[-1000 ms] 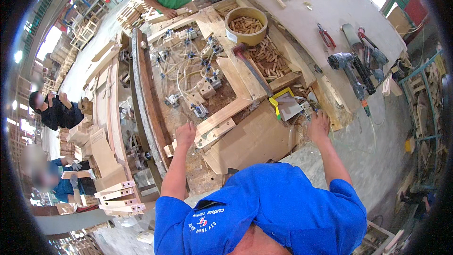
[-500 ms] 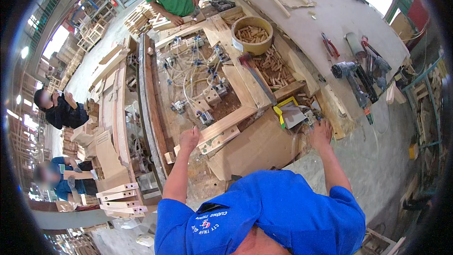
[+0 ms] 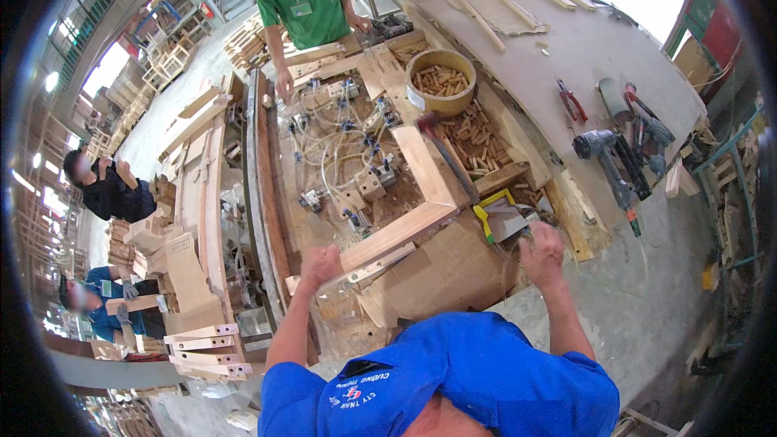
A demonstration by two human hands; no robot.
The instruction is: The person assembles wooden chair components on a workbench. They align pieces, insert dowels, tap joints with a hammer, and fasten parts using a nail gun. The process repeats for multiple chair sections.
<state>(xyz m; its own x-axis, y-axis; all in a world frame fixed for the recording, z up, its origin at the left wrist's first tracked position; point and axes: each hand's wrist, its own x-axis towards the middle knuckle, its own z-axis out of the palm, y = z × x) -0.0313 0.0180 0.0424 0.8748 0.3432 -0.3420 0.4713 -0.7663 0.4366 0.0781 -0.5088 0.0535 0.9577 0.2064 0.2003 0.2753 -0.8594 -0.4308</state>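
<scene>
My left hand [image 3: 321, 265] is closed around the near left end of an L-shaped wooden frame piece [image 3: 396, 235], two light boards meeting at a corner. This piece lies along the edge of a jig with pneumatic clamps [image 3: 356, 217] and looping clear hoses. My right hand [image 3: 541, 251] is over the bench's right edge, close to a small metal valve [image 3: 528, 226]; its fingers are bent and blurred, so any grip is unclear. A yellow-edged tray [image 3: 503, 220] sits beside that hand. Just past the frame's corner lies a hammer [image 3: 447, 158].
A round tub [image 3: 441, 85] of wooden dowels stands beyond the hammer, with loose dowels [image 3: 477, 142] around it. Nail guns [image 3: 603, 150] and red-handled pliers [image 3: 571, 101] rest on the right table. Across the bench, a green-shirted person [image 3: 303, 4] reaches over the jig. Cardboard [image 3: 445, 271] covers the near corner.
My right hand has drawn back slightly from the valve. My left hand still holds the frame end, now nearer me. The green-shirted person has stretched an arm over the jig's far left.
</scene>
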